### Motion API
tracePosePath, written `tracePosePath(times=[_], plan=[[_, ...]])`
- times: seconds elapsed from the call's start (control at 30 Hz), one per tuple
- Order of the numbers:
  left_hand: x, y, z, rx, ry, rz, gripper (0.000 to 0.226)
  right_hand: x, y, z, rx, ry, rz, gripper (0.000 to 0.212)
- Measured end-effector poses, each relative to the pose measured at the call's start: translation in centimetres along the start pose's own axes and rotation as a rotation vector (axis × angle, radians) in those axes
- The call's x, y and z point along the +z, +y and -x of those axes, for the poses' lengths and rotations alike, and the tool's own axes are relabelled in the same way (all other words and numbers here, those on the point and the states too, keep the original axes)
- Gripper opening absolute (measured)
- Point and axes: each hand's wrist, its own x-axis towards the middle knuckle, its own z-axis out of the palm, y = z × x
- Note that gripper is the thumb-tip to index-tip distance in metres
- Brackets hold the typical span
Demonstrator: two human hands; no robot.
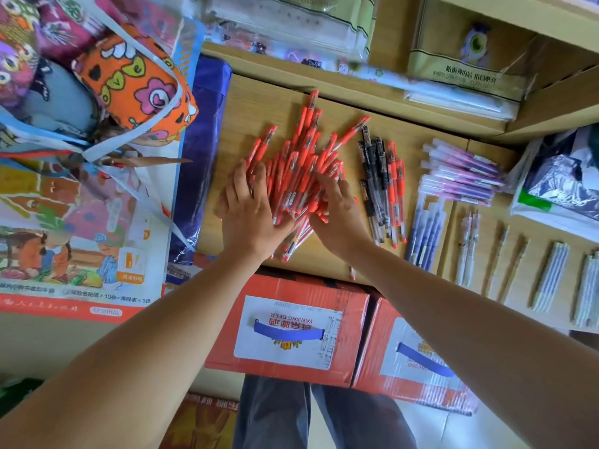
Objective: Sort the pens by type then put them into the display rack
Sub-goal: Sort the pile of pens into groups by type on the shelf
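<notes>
my left hand (248, 205) lay flat, fingers spread and unclenched, pressed on the left flank of the pile of red pens (304, 163). my right hand (338, 209) lay likewise flat and unclenched against the right flank of the same pile. neither hand grasped a pen; both bracketed the heap from either side, palms down, touching the pens.

the red pens sat in a loose fan on the wooden shelf (411, 150), most tips pointing away from me, a few strays reaching toward the near edge between my wrists. just right of the pile lay a small group of black pens (376, 160) with several more red pens (397, 196) mixed in beside them, all lying on the shelf, roughly parallel. further right, a bundle of purple pens (463, 173) lay crosswise, and below it a row of blue pens (424, 234) pointed toward me. beyond a divider, pale pens (468, 244) and white pen sets (551, 277) lay in separate lanes, well apart from the red pile.

to the left stood bagged goods, including an orange patterned pouch (139, 82). below the shelf edge sat two red cardboard boxes (291, 328) with blue handles. whether the lanes belonged to the display rack, i could not tell.
</notes>
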Motion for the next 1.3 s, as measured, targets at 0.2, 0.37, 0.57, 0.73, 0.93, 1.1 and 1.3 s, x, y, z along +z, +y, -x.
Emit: tracePosePath(times=[0.2,0.37,0.57,0.73,0.93,1.1,1.3], plan=[[-0.5,-2.1,-0.4,-0.010,0.009,0.010,0.096,1.5,-2.0,-1.7,-0.054,-0.032,-0.071,0.065],[-0.8,-1.5,-0.1,0.028,0.085,0.002,0.093,-0.8,-1.5,-1.4,-0.062,0.118,-0.190,0.027],[0.0,1.4,0.1,0.355,0.030,-0.129,0.083,-2.8,2.0,1.7,0.168,0.091,0.099,0.031],[0.5,1.2,0.2,0.373,-0.032,-0.237,0.081,-1.1,2.4,1.9,0.190,-0.031,0.191,0.042],[0.4,-0.7,0.1,0.389,0.062,-0.220,0.071,0.3,-0.4,-0.7,0.180,0.045,-0.001,0.040],[0.0,-0.9,0.1,0.348,0.141,-0.185,0.061,0.8,-0.9,-1.4,0.096,-0.017,-0.151,0.026],[0.1,1.9,-0.4,0.588,0.076,-0.169,0.041,-2.6,2.9,0.1,-0.011,0.091,-0.132,0.026]])
